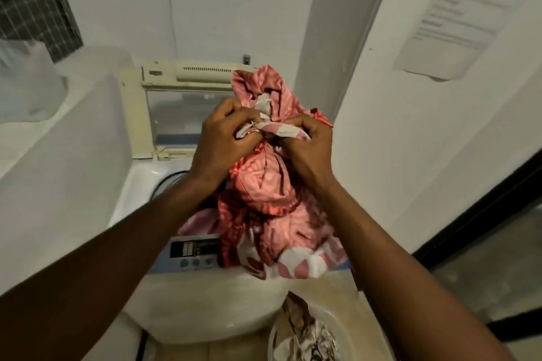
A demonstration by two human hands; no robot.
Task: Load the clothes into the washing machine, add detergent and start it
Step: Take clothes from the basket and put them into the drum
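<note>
Item: pink-and-white patterned cloth bundle (264, 187), perched on the open white top-loading washing machine (137, 182) and sagging over its front edge, with the left hand (221, 141) and right hand (308, 149) both curled, pinching its knot; likely risk: the knot gives and the clothes slide floorward.

Dim, warm indoor light; soft overall focus, wide-angle bending at the edges.
</note>
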